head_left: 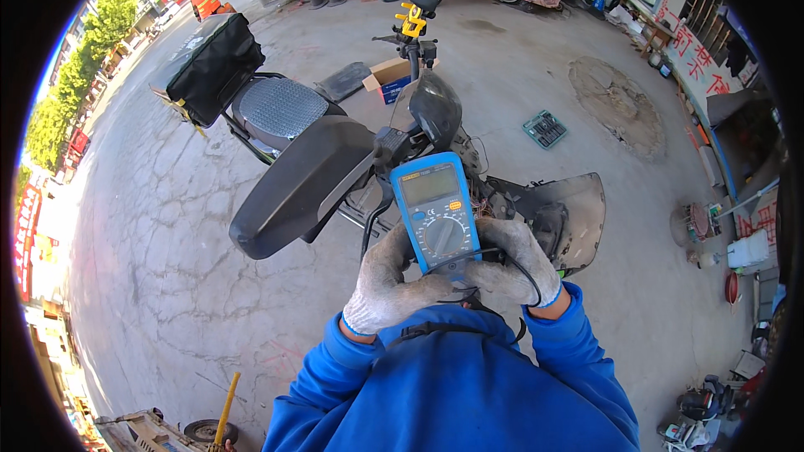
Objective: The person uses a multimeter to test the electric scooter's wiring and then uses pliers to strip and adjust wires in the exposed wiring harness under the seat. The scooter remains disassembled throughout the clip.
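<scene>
A blue digital multimeter (pixel 435 209) with a round dial is held up in front of me, its grey screen facing me. My left hand (pixel 387 283), in a whitish knitted glove, grips its lower left side. My right hand (pixel 517 261), gloved alike and soiled, closes on its lower right corner. A thin black test lead (pixel 526 276) loops across the back of the right hand to the meter's lower end. Just beyond stands an electric scooter (pixel 435 105); a bundle of bare-looking wires (pixel 480 205) shows beside the meter. Both hands' fingertips are partly hidden behind it.
The scooter has a black handlebar cover (pixel 310 184), a patterned seat (pixel 280 109) and a black rear box (pixel 213 67). Its front panel (pixel 574 222) extends to the right. An open cardboard box (pixel 392 75) and a green tool case (pixel 545 129) lie on the concrete. A person (pixel 205 0) in orange is far left.
</scene>
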The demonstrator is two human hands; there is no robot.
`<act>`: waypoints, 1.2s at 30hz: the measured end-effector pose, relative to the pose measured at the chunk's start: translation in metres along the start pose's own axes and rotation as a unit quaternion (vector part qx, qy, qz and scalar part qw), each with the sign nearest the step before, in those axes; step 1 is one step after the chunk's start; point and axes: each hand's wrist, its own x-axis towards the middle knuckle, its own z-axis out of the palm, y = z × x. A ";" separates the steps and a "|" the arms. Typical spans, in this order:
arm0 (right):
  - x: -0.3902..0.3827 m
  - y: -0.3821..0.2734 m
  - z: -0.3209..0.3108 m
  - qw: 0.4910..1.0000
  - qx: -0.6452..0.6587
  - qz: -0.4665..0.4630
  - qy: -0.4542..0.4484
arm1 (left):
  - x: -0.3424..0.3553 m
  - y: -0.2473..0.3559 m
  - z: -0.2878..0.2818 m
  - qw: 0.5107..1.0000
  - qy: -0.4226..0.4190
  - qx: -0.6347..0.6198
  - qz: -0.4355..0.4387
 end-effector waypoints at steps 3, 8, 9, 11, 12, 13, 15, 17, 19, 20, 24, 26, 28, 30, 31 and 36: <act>-0.003 -0.007 0.005 1.000 -0.004 0.000 0.008 | -0.003 0.004 -0.001 0.999 0.002 0.033 0.005; -0.005 -0.004 0.010 0.999 -0.020 -0.032 0.030 | -0.006 0.009 -0.001 0.995 -0.008 0.080 0.052; -0.006 -0.004 0.010 0.999 -0.024 -0.033 0.031 | -0.006 0.007 -0.001 0.995 -0.010 0.081 0.053; -0.006 -0.006 0.009 0.998 -0.033 -0.034 0.032 | -0.007 0.006 -0.001 0.995 -0.012 0.083 0.053; -0.006 -0.007 0.008 0.999 -0.029 -0.020 0.031 | -0.005 0.005 0.000 0.995 -0.013 0.079 0.056; -0.007 -0.009 0.008 0.999 -0.022 -0.006 0.029 | -0.005 0.005 0.001 0.995 -0.013 0.075 0.056; -0.006 -0.011 0.006 1.000 -0.009 0.008 0.028 | -0.003 0.003 0.001 0.995 -0.019 0.072 0.060; -0.007 -0.012 0.005 1.000 0.005 0.007 0.030 | 0.000 -0.002 -0.001 0.995 -0.030 0.072 0.066; -0.007 -0.009 0.003 0.997 0.069 0.002 0.028 | 0.002 -0.011 -0.007 0.993 -0.055 0.061 0.081; -0.007 -0.005 0.004 0.994 0.102 0.001 0.028 | 0.003 -0.019 -0.009 0.992 -0.067 0.056 0.087; -0.005 0.004 0.006 0.988 0.150 0.035 0.005 | 0.008 -0.049 -0.001 0.975 0.015 -0.223 -0.010; -0.010 0.011 0.002 0.986 0.141 0.082 -0.022 | 0.016 -0.044 0.010 0.949 -0.004 -0.315 -0.017; -0.010 0.023 0.005 0.992 0.122 0.029 -0.020 | 0.023 -0.033 0.020 0.945 -0.029 -0.325 -0.012; -0.008 0.022 0.008 0.991 0.132 0.019 -0.020 | 0.024 -0.034 0.024 0.932 -0.049 -0.358 0.014; -0.008 0.023 0.008 0.991 0.130 0.011 -0.016 | 0.025 -0.036 0.026 0.930 -0.025 -0.366 -0.001; -0.006 0.010 0.006 0.988 0.148 0.041 0.000 | 0.022 -0.044 0.028 0.920 0.003 -0.390 -0.035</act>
